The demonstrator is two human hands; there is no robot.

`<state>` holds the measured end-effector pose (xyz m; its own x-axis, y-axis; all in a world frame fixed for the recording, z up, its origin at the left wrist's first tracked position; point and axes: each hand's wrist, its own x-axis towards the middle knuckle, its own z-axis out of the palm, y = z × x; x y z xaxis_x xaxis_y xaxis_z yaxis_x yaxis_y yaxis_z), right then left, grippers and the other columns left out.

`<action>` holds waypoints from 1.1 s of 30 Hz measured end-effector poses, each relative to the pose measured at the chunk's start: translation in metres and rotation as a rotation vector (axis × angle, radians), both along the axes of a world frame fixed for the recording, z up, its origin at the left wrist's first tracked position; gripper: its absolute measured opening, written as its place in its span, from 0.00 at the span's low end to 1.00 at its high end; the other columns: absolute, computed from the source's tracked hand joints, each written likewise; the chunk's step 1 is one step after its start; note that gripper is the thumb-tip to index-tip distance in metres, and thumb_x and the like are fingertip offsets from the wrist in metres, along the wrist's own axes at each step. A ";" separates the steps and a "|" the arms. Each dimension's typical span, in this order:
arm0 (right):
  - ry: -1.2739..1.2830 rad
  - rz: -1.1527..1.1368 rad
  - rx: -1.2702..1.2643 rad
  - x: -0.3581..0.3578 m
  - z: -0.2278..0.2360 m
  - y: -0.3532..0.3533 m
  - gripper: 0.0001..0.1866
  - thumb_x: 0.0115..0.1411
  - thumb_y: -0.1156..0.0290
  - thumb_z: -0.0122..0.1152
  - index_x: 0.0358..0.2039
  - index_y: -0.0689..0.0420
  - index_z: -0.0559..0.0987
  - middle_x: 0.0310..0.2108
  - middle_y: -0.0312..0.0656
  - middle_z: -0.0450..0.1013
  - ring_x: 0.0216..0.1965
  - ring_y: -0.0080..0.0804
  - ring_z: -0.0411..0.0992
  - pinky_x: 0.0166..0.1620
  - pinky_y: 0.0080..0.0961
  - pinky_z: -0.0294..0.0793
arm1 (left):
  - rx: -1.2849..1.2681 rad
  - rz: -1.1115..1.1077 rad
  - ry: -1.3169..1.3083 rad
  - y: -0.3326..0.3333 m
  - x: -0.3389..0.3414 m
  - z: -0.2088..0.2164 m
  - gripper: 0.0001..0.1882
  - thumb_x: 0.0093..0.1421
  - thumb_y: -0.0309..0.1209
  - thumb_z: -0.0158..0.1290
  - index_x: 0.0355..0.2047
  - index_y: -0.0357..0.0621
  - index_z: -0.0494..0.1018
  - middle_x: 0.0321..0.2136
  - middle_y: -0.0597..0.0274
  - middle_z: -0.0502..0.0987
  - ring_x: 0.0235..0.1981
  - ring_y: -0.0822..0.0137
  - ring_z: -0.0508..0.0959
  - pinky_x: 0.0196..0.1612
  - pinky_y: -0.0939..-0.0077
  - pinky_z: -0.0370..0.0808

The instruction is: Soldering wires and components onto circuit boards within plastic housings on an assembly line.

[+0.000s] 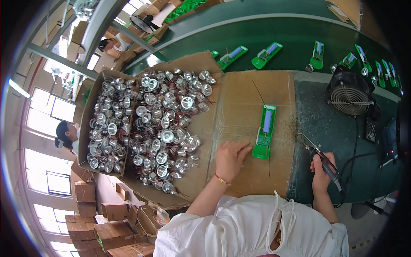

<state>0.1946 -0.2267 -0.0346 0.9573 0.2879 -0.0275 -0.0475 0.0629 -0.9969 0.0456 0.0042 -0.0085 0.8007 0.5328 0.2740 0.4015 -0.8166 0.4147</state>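
Evidently, your green casing point(260, 152) lies between your separated hands, only part finished.
Its battery point(267, 121) is seated, but loose wires point(269, 168) trail from both ends and none of the silver reflectors point(167, 136) heaped on the left is joined on, so wiring seems left to do. Your right hand point(322, 171) grips a soldering iron point(314, 151); your left hand point(230, 158) is just left of the casing, and whether it pinches anything I cannot tell. A black fan point(351, 102) stands far right; those wires could snag.

Bright windows point(42, 107), pale wall point(47, 141), glowing tube lamp point(19, 88), grey metal frame point(63, 61)
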 end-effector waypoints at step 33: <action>-0.091 0.276 0.021 -0.029 0.015 0.040 0.08 0.50 0.75 0.62 0.26 0.62 0.70 0.20 0.34 0.69 0.20 0.12 0.64 0.23 0.12 0.63 | -0.633 0.043 -0.028 -0.009 0.031 0.009 0.07 0.48 0.27 0.58 0.24 0.35 0.75 0.29 0.60 0.71 0.25 0.71 0.73 0.29 0.80 0.71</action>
<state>0.1660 -0.1869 -0.0200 0.8410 0.5372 0.0637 0.0238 0.0807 -0.9965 0.0766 -0.0052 0.0008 0.7720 0.6300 -0.0842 0.4108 -0.3936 0.8224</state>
